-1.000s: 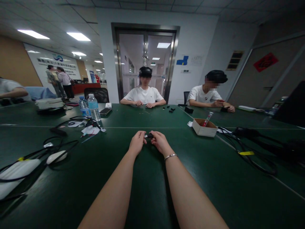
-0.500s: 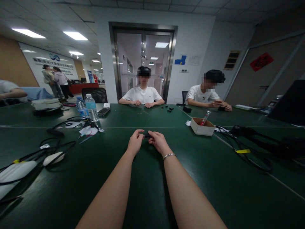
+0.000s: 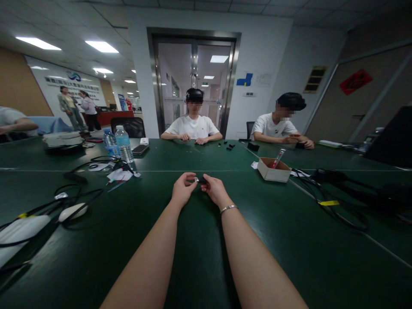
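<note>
A small black object (image 3: 202, 180) with a shiny silvery end, shaped much like a USB stick, is held just above the green table between my two hands. My right hand (image 3: 215, 189) pinches its black body between thumb and fingers. At the silvery end, the thumb and forefinger of my left hand (image 3: 184, 189) are closed on the tip. Whether the silvery part is separate from the black body is too small to tell. My right wrist wears a metal bracelet (image 3: 228, 209).
Right of my hands stands an open box (image 3: 273, 174) with a red-and-clear tube (image 3: 278, 159). Cables (image 3: 77, 189), a white mouse (image 3: 73, 212) and water bottles (image 3: 123, 143) are on the left. Two people (image 3: 193, 127) sit across the table; small black pieces (image 3: 230, 147) lie near them.
The object has turned or shifted slightly between my fingers, so its silvery end shows more clearly. Both hands stay in nearly the same place.
</note>
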{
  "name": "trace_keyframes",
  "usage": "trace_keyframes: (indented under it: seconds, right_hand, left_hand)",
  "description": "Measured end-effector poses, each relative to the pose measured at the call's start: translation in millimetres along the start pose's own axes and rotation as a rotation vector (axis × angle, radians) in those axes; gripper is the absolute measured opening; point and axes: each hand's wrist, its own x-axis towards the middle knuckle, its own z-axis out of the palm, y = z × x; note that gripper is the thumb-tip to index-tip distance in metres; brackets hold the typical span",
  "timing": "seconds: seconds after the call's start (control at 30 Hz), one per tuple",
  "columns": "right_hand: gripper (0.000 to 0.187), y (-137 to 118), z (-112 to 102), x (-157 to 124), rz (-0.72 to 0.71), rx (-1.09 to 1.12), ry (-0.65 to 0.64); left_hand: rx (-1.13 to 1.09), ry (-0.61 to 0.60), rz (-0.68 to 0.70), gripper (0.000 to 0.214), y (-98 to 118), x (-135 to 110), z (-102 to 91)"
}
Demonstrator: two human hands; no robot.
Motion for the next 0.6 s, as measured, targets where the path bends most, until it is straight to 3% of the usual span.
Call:
trace_keyframes:
  seconds: [0.5,0.6]
  right_hand:
    - [0.014,-0.8,-0.8,-0.2,0.0,-0.044,0.014]
    - [0.012,-0.7,-0.6,-1.2,0.001,-0.059,-0.005]
  left_hand:
    - [0.128,-0.032,-0.044,0.016,5.1,-2.9,0.2]
    - [0.206,-0.024,-0.083,0.028,4.2,-2.1,-0.4]
